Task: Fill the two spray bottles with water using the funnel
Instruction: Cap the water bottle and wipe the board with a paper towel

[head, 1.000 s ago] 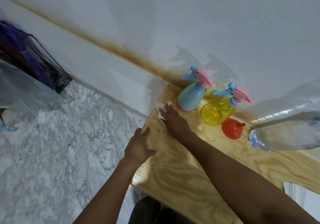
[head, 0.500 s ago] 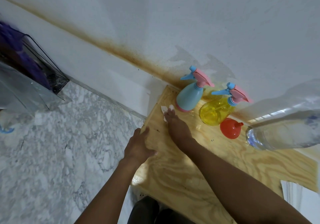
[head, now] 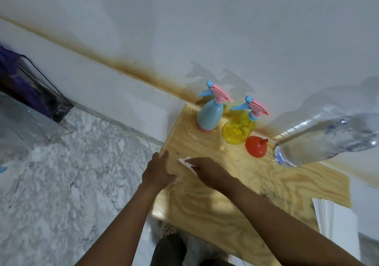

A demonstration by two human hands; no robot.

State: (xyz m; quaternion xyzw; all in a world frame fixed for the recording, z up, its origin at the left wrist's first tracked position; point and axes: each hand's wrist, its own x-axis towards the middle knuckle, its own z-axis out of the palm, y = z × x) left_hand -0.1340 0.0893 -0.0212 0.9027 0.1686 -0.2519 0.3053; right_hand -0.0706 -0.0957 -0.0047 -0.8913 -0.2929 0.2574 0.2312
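On wooden board [head: 229, 204], right hand [head: 207, 171] fingers flat atop white tissue [head: 185, 161], left hand [head: 158, 172] fingers together alongside

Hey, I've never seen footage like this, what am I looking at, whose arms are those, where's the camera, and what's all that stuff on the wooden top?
There is no machine here. All the pictures come from one wide-angle camera worn on a person's head, looking down at their own bare arms. The left hand rests on the left edge of the wooden board. The right hand presses a small white cloth onto the wood. By the wall stand a blue spray bottle and a yellow spray bottle, both with spray heads on. A red funnel lies beside the yellow one. A big clear plastic bottle is at the right.
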